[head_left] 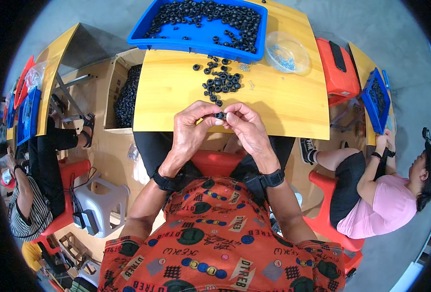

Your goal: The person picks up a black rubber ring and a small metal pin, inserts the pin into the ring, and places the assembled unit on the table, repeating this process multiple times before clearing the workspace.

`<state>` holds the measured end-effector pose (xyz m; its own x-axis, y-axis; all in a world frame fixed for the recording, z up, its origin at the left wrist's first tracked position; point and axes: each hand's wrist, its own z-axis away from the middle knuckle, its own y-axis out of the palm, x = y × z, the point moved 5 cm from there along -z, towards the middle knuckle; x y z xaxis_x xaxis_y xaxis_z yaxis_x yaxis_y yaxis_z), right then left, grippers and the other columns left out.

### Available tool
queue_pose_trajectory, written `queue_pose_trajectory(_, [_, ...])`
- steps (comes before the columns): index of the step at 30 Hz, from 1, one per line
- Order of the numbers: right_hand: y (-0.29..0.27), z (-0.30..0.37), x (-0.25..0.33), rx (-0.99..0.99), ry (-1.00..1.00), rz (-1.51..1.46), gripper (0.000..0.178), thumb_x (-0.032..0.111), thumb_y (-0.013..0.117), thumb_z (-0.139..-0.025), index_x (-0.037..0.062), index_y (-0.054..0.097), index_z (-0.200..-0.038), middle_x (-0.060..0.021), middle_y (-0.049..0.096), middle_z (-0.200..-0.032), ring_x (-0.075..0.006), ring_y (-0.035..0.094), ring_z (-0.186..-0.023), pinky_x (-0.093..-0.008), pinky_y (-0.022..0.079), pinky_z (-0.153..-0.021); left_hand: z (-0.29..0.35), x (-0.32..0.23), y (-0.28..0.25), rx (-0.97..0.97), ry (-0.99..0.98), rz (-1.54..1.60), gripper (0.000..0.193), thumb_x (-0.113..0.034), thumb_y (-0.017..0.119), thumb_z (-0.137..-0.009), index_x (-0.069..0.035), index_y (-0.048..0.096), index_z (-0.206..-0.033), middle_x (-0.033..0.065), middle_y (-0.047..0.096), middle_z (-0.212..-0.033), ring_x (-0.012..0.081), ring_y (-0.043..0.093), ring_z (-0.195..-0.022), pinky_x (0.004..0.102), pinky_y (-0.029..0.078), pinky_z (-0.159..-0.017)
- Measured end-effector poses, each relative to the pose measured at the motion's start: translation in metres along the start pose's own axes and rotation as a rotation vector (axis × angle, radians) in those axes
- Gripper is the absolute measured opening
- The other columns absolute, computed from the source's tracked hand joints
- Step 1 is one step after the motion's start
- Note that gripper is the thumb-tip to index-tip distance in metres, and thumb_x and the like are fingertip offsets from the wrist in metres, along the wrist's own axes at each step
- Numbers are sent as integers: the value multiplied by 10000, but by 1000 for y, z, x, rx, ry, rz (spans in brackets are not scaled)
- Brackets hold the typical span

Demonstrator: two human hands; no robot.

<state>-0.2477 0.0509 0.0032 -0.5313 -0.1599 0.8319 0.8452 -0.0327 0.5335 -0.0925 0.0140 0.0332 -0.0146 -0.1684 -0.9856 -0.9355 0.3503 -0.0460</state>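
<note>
A: Hands — count and state?
B: Two. Left hand (193,129) pinched narrow, thumb and finger on one black part (220,116); right hand (248,129) pinched narrow on the same part, from its right side.
A: Where is that part?
B: Between the fingertips, above the near edge of the one yellow tabletop (293,114) in front of the person.
A: Loose stock?
B: One cluster of black rings (223,82) just beyond the hands — crowded, no exact count. One ring sits apart at its upper left.
A: Containers?
B: One blue tray (196,47) at the far edge, many black pieces inside, uncountable. One clear bowl (300,53) to its right, holding tiny pale-blue bits. One cardboard box (110,100) left of the tabletop, filled with black pieces.
</note>
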Motion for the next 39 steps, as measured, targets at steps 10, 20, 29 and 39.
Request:
queue_pose_trajectory(10, [4,2,-2,92,135,-34,356,152,653,-972,44,546,-1294,-53,661,-1068,-117,632,-955,-252,520,-805,4,-9,0,-23,89,-39,274,68,738,-778,-61,761,-1019,75,643,-1088,193,625,-1043,313,514,-900])
queue_pose_trajectory(20, [15,9,11,119,1,-23,331,115,634,-971,51,507,-1270,-74,667,-1103,-129,616,-1011,-286,491,-905,2,-18,1,66,118,-62,300,48,740,-794,-43,732,-1080,101,669,-1099,216,640,-1042,319,524,-887])
queue_pose_trajectory(29, [21,11,16,126,-54,106,337,103,646,-952,66,494,-1251,-35,651,-1022,-114,600,-989,-277,456,-897,4,-19,-1,103,167,-65,313,80,711,-793,-37,727,-1082,101,679,-1082,230,652,-1015,319,534,-865])
queue_pose_trajectory(39, [41,16,8,127,-13,50,253,46,589,-968,57,491,-1201,-30,594,-1029,-108,570,-963,-281,470,-903,14,-53,-4,42,503,-452,398,123,708,-678,1,725,-1057,106,683,-976,273,654,-922,338,555,-756])
